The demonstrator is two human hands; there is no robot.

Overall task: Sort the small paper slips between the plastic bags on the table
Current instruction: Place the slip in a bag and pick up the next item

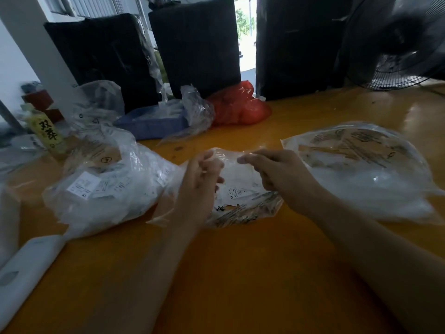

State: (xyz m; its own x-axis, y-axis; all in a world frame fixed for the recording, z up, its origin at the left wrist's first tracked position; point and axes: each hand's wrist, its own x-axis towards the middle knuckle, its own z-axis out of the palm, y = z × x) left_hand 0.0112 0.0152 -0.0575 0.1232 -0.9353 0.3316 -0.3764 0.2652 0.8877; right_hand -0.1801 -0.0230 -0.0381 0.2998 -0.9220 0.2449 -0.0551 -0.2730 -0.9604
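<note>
- A thin, crinkled clear middle bag [243,189] with black print lies at the middle of the glossy orange table [240,273]; white printed paper slips [237,192] show inside.
- Both forearms reach in from the near edge.
- The left hand [201,179] and right hand [277,174], fingers curled, pinch the bag's top film.
- Fuller left bag [103,189] and right bag [366,172] flank it.
</note>
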